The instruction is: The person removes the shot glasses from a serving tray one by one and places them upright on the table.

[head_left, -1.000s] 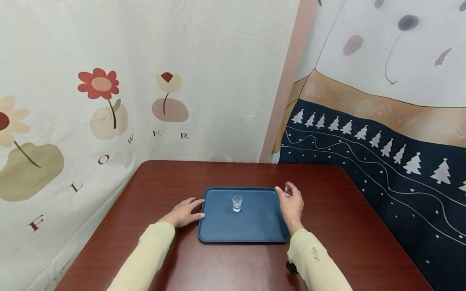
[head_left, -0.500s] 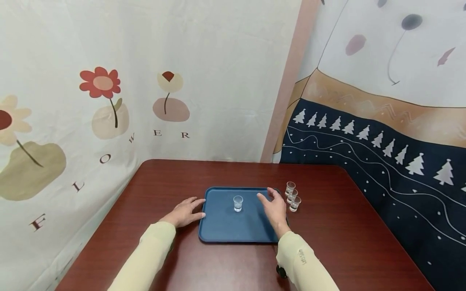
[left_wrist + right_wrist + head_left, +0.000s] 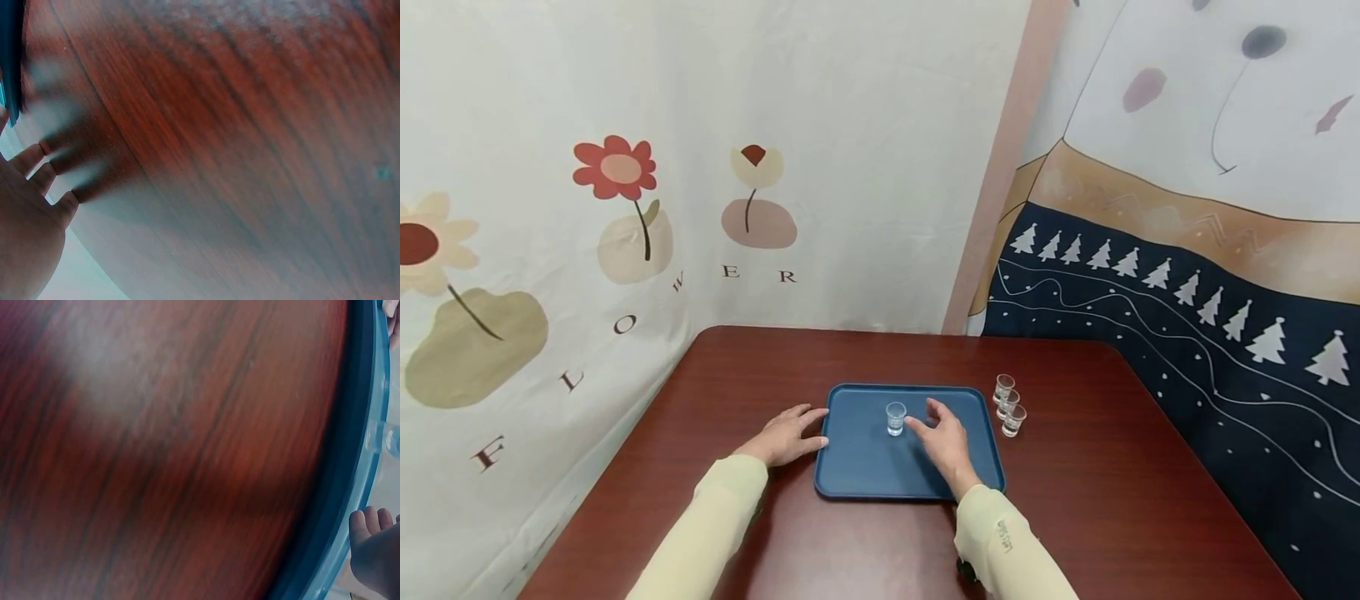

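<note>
A small clear shot glass (image 3: 896, 419) stands upright on the blue tray (image 3: 865, 479), left of its middle. Over the tray, my right hand (image 3: 946, 442) has thumb and fingers spread apart, the thumb tip close to the glass's right side and nothing held. My left hand (image 3: 786, 437) lies at the tray's left edge, its fingers relaxed and fingertips right at the rim. In the right wrist view, the glass (image 3: 391, 439) shows at the right border above the right hand (image 3: 378, 547). The left wrist view catches the left hand (image 3: 28, 219) beside the tray's dark edge.
Three more clear shot glasses (image 3: 1008, 405) stand in a close row on the brown wooden table (image 3: 1075, 467), just right of the tray. A pale curtain (image 3: 865, 167) with printed flowers hangs behind, and a dark printed cloth (image 3: 1150, 333) on the right.
My right hand has let go of a glass in the row right of the tray and moved left over the tray to the single glass. The left hand has stayed at the tray's edge.
</note>
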The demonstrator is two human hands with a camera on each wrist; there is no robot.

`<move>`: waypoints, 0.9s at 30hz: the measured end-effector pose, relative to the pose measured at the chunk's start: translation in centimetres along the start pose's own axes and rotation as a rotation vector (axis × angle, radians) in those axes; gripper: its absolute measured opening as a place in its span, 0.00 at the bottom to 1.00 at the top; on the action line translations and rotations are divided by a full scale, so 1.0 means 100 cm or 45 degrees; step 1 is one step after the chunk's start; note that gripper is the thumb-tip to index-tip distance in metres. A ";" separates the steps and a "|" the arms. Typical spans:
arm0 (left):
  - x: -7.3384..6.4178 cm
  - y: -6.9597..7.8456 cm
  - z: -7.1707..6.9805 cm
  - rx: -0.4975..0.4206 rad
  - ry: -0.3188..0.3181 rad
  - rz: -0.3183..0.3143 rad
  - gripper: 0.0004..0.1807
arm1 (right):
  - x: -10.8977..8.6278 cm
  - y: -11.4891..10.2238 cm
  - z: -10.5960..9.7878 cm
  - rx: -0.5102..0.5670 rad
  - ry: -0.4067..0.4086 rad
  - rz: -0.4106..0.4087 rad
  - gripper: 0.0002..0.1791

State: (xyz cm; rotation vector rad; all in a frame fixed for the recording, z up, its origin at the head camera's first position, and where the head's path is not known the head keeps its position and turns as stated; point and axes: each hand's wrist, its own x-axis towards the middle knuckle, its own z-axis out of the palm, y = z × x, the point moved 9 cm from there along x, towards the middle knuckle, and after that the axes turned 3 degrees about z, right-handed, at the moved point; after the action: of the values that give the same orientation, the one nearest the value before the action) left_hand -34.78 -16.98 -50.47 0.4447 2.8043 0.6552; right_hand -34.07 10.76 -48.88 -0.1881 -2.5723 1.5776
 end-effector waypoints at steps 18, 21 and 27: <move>0.000 0.004 -0.001 0.020 0.012 0.015 0.35 | -0.005 -0.017 0.030 -0.010 -0.097 -0.054 0.31; 0.000 0.005 -0.002 0.016 0.024 0.031 0.35 | -0.005 -0.017 0.032 -0.020 -0.096 -0.054 0.29; -0.002 0.004 -0.002 0.015 0.025 0.032 0.35 | -0.004 -0.019 0.035 -0.054 -0.064 -0.062 0.21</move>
State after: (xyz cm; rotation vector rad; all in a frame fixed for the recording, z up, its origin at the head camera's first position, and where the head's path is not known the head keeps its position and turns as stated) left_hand -34.55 -16.78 -50.03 0.4785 2.8264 0.6522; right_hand -34.29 6.81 -48.78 -0.0904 -2.6288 1.5309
